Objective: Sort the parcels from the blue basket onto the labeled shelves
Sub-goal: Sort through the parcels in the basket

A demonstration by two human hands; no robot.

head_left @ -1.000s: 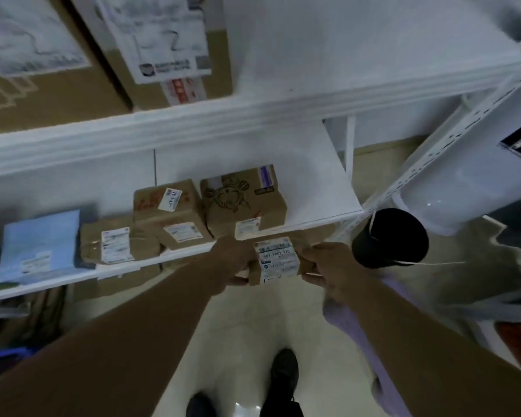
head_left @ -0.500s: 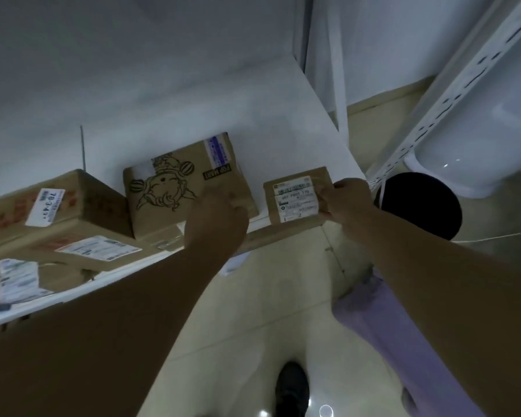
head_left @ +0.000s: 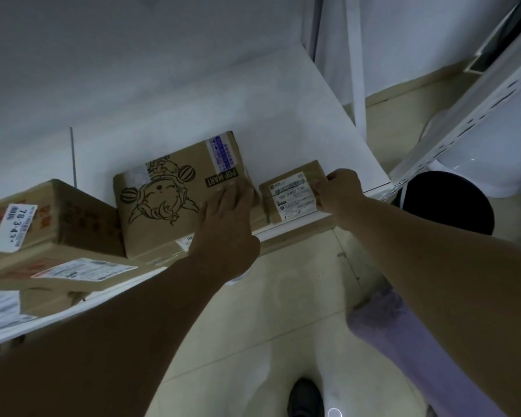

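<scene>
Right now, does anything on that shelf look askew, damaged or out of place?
Nothing stands out. The Pop Mart box, under the left hand, and the small parcel, gripped by the right hand, lie flat, intact and square to the shelf front.

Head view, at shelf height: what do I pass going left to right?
Box stickered 78-3 → POP MART box → left hand → small parcel → right hand → black bin.
</scene>
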